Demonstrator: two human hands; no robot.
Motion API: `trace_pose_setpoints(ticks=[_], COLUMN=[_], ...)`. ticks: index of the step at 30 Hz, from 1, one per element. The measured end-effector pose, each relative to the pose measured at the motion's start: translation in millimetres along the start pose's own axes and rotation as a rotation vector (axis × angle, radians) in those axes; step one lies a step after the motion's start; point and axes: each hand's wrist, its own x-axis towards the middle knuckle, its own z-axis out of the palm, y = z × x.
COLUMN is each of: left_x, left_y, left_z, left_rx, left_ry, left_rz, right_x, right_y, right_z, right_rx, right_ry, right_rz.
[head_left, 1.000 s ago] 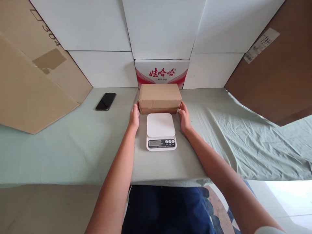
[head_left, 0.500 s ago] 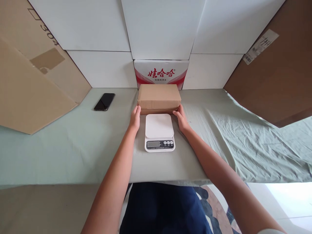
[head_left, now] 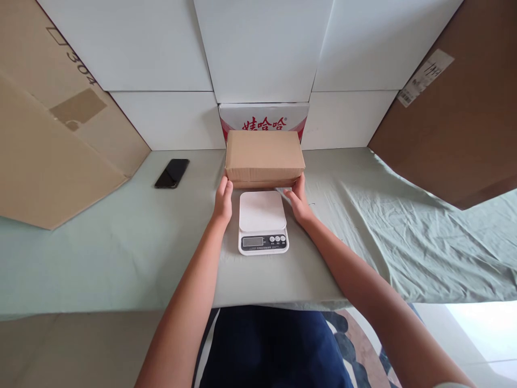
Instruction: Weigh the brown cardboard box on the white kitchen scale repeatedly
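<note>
Left hand (head_left: pixel 223 200) and right hand (head_left: pixel 299 200) grasp lower front corners of brown box (head_left: pixel 264 157), one each side. Box toward back edge of table (head_left: pixel 121 253), middle, just behind white scale (head_left: pixel 262 221); whether lifted off the cloth, cannot tell. Phone (head_left: pixel 172 173) lies well apart toward back left. Red-and-white carton (head_left: pixel 262 116) stands behind box.

The cardboard sheet (head_left: pixel 60 108) reads "304"; the carton (head_left: pixel 263 116) reads "娃哈哈".

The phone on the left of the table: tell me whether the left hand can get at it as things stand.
Probably yes. The phone lies flat and alone on the green cloth, with nothing between it and the left hand. That hand is at the brown box with the right hand, so it must let go first.
</note>
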Motion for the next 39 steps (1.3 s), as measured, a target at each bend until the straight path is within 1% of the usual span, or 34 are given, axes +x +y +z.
trace_pose_setpoints(ticks=[2, 4, 6, 8, 10, 13, 15, 17, 21, 28, 35, 36, 37, 39], left_x=[-6, -15, -29, -47, -69, -102, -119, -127, -127, -125, -125, -125, -125, -123], left_y=[9, 19, 29, 39, 47, 54, 55, 56, 58, 58, 58, 58, 58, 59], left_z=[2.7, 6.6, 10.3, 12.0, 10.6, 4.1, -0.6, -3.5, -3.8, -4.1, -3.1, -3.4, -4.0, -5.8], left_rx=[-0.007, -0.016, -0.025, -0.027, -0.018, -0.015, -0.02, -0.028, -0.039, -0.039, -0.041, -0.038, -0.037, -0.039], left_ry=[0.001, 0.008, 0.027, 0.056, 0.087, 0.117, 0.106, 0.094, 0.084, 0.08, 0.054, 0.063, 0.079, 0.121], left_rz=[0.035, 0.1, 0.172, 0.21, 0.204, 0.168, 0.126, 0.083, 0.042, 0.007, -0.012, -0.004, 0.011, 0.048], right_x=[0, -4, -12, -26, -45, -71, -83, -89, -93, -97, -99, -97, -95, -89], right_y=[-3, -10, -20, -32, -44, -58, -61, -61, -57, -60, -63, -62, -60, -55], right_z=[-1, -1, -1, -1, -3, -6, -8, -8, -5, -5, -2, -4, -9, -24], right_rx=[-0.01, -0.014, -0.012, -0.036, -0.107, -0.225, -0.23, -0.179, -0.107, -0.108, -0.112, -0.121, -0.126, -0.121], right_ry=[0.038, 0.075, 0.102, 0.111, 0.092, 0.037, 0.005, -0.004, 0.03, 0.059, 0.129, 0.163, 0.225, 0.417], right_rz=[-0.059, -0.121, -0.18, -0.215, -0.203, -0.129, -0.092, -0.071, -0.051, -0.044, -0.023, -0.03, -0.042, -0.056])
